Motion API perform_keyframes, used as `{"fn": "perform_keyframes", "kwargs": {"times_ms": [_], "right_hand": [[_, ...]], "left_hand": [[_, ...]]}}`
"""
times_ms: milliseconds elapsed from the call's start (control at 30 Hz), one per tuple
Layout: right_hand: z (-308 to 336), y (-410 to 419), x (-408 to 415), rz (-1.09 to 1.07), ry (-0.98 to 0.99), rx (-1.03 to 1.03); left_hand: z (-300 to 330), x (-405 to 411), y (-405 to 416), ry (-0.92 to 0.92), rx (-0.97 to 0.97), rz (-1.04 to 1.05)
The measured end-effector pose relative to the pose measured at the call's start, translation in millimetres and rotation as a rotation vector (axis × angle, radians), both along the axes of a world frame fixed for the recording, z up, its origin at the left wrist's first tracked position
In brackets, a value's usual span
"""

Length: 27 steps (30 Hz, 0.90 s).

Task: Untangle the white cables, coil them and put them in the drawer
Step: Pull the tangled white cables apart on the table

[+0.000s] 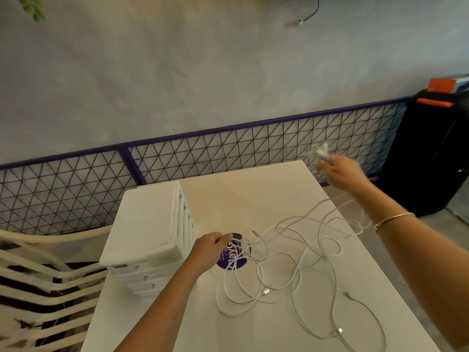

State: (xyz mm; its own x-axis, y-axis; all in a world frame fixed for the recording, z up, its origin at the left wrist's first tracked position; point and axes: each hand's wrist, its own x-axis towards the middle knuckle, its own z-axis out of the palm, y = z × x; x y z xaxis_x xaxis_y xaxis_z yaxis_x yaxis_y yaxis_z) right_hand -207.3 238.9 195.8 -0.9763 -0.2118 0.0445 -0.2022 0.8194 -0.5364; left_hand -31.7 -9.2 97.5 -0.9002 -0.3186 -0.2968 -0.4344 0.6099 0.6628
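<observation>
Several white cables (286, 265) lie tangled in loose loops across the white table (253, 199). My left hand (206, 250) pinches a strand of cable over the purple round sticker (242, 260). Lifted above the table's far right corner, my right hand (340, 171) grips a blurred bunch of white cable (318, 149), from which strands trail down to the tangle. A white drawer unit (149, 224) stands at the table's left side; its drawers look closed.
White slatted chairs (38, 283) stand to the left of the table. A black speaker with orange trim (431, 153) stands at the right by the wall. A wire mesh fence (228, 153) runs behind the table.
</observation>
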Motion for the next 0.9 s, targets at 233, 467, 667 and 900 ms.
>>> {"fn": "perform_keyframes", "kwargs": {"times_ms": [233,467,667,900], "right_hand": [[-30,-63,66,0.377,-0.519,-0.487],[-28,-56,64,0.366,-0.575,-0.460],[-34,-65,69,0.413,-0.654,-0.540],[-34,-63,67,0.342,-0.616,-0.530]], "left_hand": [[58,-33,44,0.217,0.111,-0.101],[52,-32,34,0.289,0.191,0.056],[52,-39,44,0.319,0.315,0.019],[48,-39,40,0.271,0.417,0.032]]}}
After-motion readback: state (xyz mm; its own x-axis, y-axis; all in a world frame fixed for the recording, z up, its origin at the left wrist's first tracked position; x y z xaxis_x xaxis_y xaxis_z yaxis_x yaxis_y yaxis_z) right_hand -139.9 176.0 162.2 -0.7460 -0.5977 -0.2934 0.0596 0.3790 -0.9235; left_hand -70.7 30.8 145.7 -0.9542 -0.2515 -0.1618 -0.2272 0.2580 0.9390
